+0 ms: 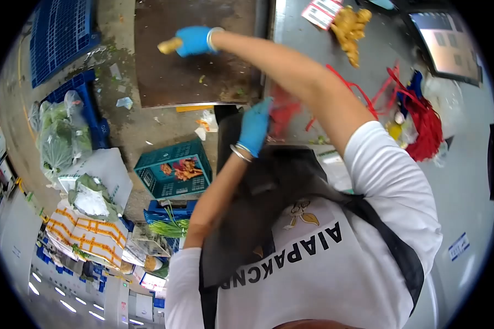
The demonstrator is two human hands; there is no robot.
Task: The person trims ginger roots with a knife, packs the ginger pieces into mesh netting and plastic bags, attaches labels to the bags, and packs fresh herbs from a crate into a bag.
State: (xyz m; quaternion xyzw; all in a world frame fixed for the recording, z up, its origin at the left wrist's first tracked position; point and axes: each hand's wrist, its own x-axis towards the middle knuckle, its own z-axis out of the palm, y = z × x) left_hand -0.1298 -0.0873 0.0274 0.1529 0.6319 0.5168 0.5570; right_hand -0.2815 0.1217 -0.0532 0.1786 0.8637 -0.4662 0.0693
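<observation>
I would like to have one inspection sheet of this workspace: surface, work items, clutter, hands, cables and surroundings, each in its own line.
Surface: grey tabletop; beside it, a brown worktop with small scraps.
Work items: ginger piece over the brown worktop; ginger root on the grey tabletop; red netting, blurred.
Clutter: pile of red net material and a red-and-white label on the grey tabletop.
Hands: both blue-gloved; right hand holds the ginger piece; left hand is at the red netting, grip unclear.
Cables: nothing seen.
Surroundings: green crate with produce, bagged greens, green stalks.
</observation>
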